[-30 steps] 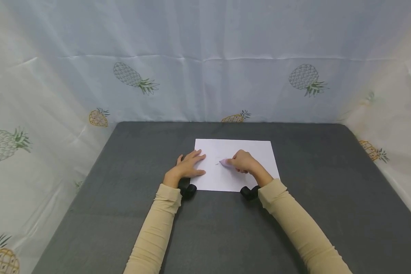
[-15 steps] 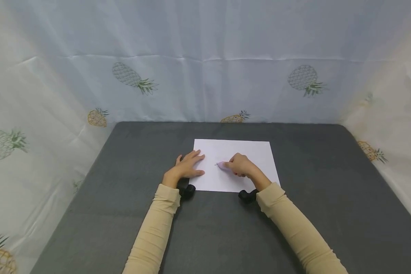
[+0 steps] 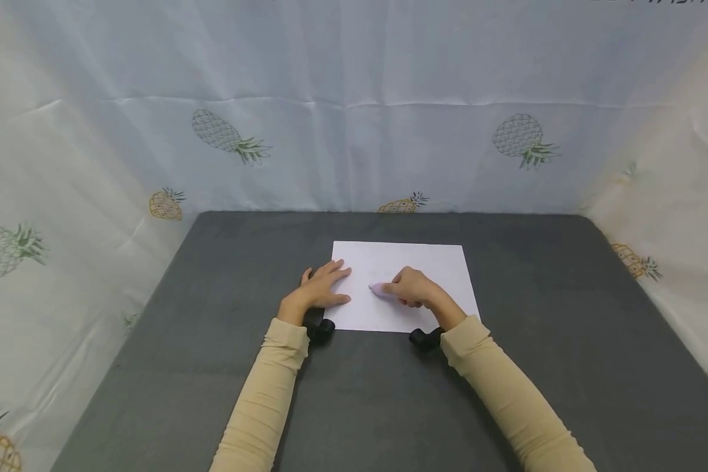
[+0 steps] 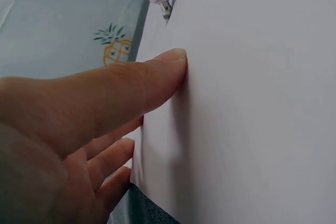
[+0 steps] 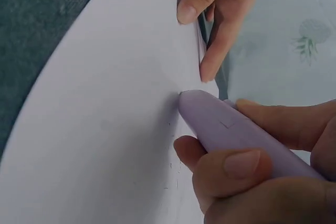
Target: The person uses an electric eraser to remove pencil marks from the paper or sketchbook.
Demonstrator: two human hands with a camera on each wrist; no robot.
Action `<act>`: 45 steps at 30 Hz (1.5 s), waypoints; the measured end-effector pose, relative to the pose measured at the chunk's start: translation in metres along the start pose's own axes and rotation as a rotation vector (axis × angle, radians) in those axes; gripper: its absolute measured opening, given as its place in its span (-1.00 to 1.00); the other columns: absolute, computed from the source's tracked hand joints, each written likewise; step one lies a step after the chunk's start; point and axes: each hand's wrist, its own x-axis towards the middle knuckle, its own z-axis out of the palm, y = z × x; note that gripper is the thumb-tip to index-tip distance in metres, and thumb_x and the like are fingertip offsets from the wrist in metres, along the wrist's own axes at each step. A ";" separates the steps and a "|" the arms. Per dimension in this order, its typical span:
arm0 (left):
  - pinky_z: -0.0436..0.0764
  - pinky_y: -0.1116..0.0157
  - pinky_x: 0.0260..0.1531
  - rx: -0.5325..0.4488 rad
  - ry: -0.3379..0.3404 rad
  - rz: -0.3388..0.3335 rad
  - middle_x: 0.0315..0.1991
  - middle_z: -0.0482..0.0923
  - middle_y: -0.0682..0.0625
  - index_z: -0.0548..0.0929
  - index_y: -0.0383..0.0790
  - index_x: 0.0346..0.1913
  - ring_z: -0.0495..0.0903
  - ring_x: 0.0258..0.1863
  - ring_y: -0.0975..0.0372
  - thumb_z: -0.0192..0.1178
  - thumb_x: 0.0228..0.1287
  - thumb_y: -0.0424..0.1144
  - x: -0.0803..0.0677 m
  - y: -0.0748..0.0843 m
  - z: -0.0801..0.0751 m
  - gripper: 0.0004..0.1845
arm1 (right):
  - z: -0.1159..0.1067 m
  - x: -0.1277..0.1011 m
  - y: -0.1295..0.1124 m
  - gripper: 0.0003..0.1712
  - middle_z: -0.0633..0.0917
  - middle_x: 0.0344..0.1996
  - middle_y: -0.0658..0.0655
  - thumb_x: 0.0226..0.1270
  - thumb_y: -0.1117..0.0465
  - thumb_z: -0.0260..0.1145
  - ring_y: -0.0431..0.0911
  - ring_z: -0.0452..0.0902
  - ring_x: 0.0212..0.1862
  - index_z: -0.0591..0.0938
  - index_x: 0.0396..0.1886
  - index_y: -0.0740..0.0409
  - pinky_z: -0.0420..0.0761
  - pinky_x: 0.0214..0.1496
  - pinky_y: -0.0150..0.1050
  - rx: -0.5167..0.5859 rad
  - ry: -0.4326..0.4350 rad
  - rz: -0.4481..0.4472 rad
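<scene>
A white sheet of paper (image 3: 410, 255) lies on the dark table. My left hand (image 3: 320, 287) rests on its left edge with fingers spread; the thumb (image 4: 157, 74) lies straight on the sheet in the left wrist view. My right hand (image 3: 415, 287) pinches a thick, pale purple pen (image 5: 231, 129) between thumb and fingers. The pen leans with its tip at the paper, left of the sheet's middle. In the left wrist view, the pen's narrow metal point (image 4: 166, 13) shows just beyond my left thumb. Small dark marks (image 5: 174, 166) show on the paper beside the pen.
The dark grey tabletop (image 3: 354, 406) extends around the sheet on all sides. Behind it hangs a pale curtain (image 3: 354, 151) printed with pineapples, and it continues along both sides. Black wrist-worn devices (image 3: 426, 339) sit under both wrists near the paper's front edge.
My right hand has moved slightly left and towards me, carrying the pen tip across the paper. My left hand has stayed in place on the sheet.
</scene>
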 end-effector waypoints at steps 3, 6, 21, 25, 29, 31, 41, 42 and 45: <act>-0.26 -0.22 0.49 -0.002 -0.001 0.008 0.59 -0.10 -0.02 0.17 -0.04 0.49 -0.14 0.60 0.06 0.14 0.34 -0.01 0.000 0.000 0.000 -0.29 | -0.002 -0.001 -0.002 -0.52 0.34 -0.86 -0.03 0.38 -0.05 0.19 -0.22 0.14 -0.76 0.68 -0.44 0.31 0.19 -0.66 -0.38 -0.033 0.035 -0.001; -0.26 -0.22 0.49 0.002 -0.001 0.016 0.59 -0.09 -0.02 0.17 -0.05 0.49 -0.13 0.60 0.06 0.14 0.35 -0.01 0.000 -0.001 0.000 -0.29 | -0.001 -0.001 -0.005 -0.52 0.33 -0.86 -0.03 0.38 -0.06 0.19 -0.23 0.14 -0.76 0.67 -0.41 0.30 0.19 -0.65 -0.39 -0.042 0.057 0.017; -0.26 -0.23 0.49 0.003 -0.008 0.009 0.59 -0.09 -0.04 0.18 -0.06 0.49 -0.13 0.60 0.04 0.15 0.34 -0.02 -0.001 0.000 0.001 -0.29 | 0.002 -0.001 -0.006 -0.54 0.35 -0.85 -0.03 0.41 -0.04 0.17 -0.23 0.16 -0.76 0.68 -0.30 0.31 0.22 -0.66 -0.40 -0.054 0.004 0.014; -0.26 -0.23 0.49 0.004 -0.007 0.007 0.59 -0.09 -0.04 0.18 -0.06 0.49 -0.13 0.60 0.04 0.15 0.34 -0.03 -0.002 0.000 0.000 -0.29 | 0.002 -0.002 -0.009 -0.55 0.35 -0.86 -0.03 0.40 -0.04 0.17 -0.22 0.18 -0.75 0.69 -0.31 0.29 0.23 -0.65 -0.39 -0.079 -0.006 0.011; -0.26 -0.23 0.49 0.000 -0.006 0.014 0.59 -0.09 -0.04 0.17 -0.06 0.49 -0.13 0.60 0.04 0.15 0.34 -0.02 -0.001 0.000 0.001 -0.28 | 0.001 -0.001 -0.009 -0.54 0.34 -0.85 -0.03 0.40 -0.06 0.17 -0.22 0.17 -0.73 0.67 -0.28 0.29 0.22 -0.63 -0.38 -0.099 0.059 0.054; -0.26 -0.22 0.49 0.000 -0.008 0.011 0.59 -0.10 -0.03 0.17 -0.06 0.49 -0.14 0.60 0.05 0.15 0.34 -0.02 -0.001 0.000 0.000 -0.28 | 0.002 0.000 -0.008 -0.53 0.34 -0.85 -0.03 0.40 -0.07 0.17 -0.22 0.17 -0.74 0.67 -0.26 0.30 0.22 -0.64 -0.38 -0.087 0.062 0.048; -0.25 -0.24 0.48 0.002 -0.002 0.018 0.59 -0.09 -0.05 0.18 -0.07 0.49 -0.12 0.59 0.03 0.14 0.34 -0.02 -0.002 -0.002 0.000 -0.29 | 0.006 0.002 -0.007 -0.55 0.36 -0.84 -0.02 0.40 -0.06 0.17 -0.21 0.19 -0.73 0.66 -0.17 0.27 0.23 -0.64 -0.38 -0.081 0.041 0.027; -0.25 -0.24 0.48 0.001 -0.001 0.020 0.59 -0.09 -0.05 0.18 -0.08 0.49 -0.12 0.59 0.03 0.14 0.35 -0.02 -0.002 -0.002 0.000 -0.29 | 0.007 0.002 -0.008 -0.54 0.35 -0.84 -0.02 0.40 -0.06 0.17 -0.21 0.19 -0.73 0.66 -0.17 0.27 0.24 -0.64 -0.38 -0.084 0.051 0.026; -0.25 -0.24 0.48 0.004 -0.001 0.017 0.59 -0.09 -0.04 0.17 -0.07 0.49 -0.12 0.60 0.04 0.13 0.35 -0.02 -0.002 -0.003 -0.001 -0.29 | 0.008 0.002 -0.009 -0.53 0.35 -0.86 -0.02 0.39 -0.07 0.18 -0.21 0.19 -0.74 0.66 -0.17 0.29 0.24 -0.65 -0.38 -0.067 0.039 0.021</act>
